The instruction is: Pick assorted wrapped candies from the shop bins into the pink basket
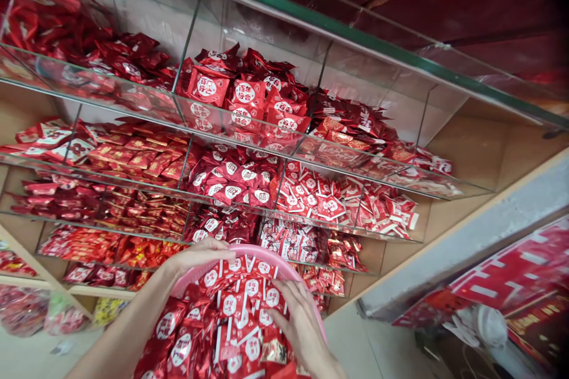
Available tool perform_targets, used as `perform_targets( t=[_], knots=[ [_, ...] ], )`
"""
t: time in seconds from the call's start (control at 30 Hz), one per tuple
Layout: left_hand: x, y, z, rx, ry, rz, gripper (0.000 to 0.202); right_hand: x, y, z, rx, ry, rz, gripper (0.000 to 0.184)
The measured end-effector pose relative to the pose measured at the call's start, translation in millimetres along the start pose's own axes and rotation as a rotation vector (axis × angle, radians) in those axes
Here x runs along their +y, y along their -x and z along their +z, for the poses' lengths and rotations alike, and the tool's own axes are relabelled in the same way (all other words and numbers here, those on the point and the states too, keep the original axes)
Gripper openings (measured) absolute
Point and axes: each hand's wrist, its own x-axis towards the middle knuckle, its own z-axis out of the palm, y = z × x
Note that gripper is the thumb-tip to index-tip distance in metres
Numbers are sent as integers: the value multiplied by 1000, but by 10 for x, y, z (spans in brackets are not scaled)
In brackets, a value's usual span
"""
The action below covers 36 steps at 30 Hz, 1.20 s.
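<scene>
A pink plastic basket [249,260] sits tilted below me, heaped with red foil sachets [240,320] printed with white round labels. My left hand [200,254] curls over the basket's far rim and grips it. My right hand [296,323] rests on top of the heap, its fingers spread over the sachets. I cannot see a sachet held between those fingers. The basket's lower part is out of the frame, hidden behind the heap.
Glass-fronted shelves [249,130] rise beyond the basket, divided into compartments of red and white packets. A pale wooden shelf side [462,148] and a grey beam [480,231] run to the right. Red printed packaging [507,278] lies at the lower right.
</scene>
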Motion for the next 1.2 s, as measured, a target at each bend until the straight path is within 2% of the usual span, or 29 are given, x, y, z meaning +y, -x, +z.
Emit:
perform_targets(
  t=[0.1, 0.23, 0.4, 0.53, 0.63, 0.7, 0.8, 0.87, 0.93, 1.07, 1.13, 1.2],
  knots=[
    [-21, -4, 2, -84, 12, 60, 31, 12, -5, 32, -11, 42, 14, 46],
    [-42, 0, 3, -85, 14, 1, 31, 59, 2, 79, -56, 82, 60, 44],
    [-28, 11, 41, -115, 40, 38, 28, 135, 47, 112, -65, 101, 51, 48],
    [-42, -4, 103, -124, 74, 2, 29, 218, 174, -15, 82, 125, 30, 46],
    [-67, -20, 151, -116, 78, -16, 29, 295, 142, -270, 237, 147, 39, 38],
    [-85, -34, 180, -116, 75, 6, 28, 330, -44, -518, 315, 154, -7, 35],
    [-114, -68, 213, -102, 90, 35, 25, 312, -573, -951, 349, 192, -167, 34],
    [-125, -97, 222, -94, 96, 46, 25, 255, -1008, -1209, 310, 272, -262, 38],
    [-122, -119, 215, -95, 71, 40, 27, 189, -1422, -1377, 224, 360, -311, 47],
    [-92, -118, 173, -121, 67, 35, 28, 136, -1983, -1412, 21, 522, -313, 63],
    [-83, -99, 148, -113, 76, 25, 27, 163, -2112, -1352, -38, 555, -316, 65],
    [-81, -74, 127, -87, 53, 21, 28, 215, -2170, -1299, -41, 555, -316, 64]
  ],
)
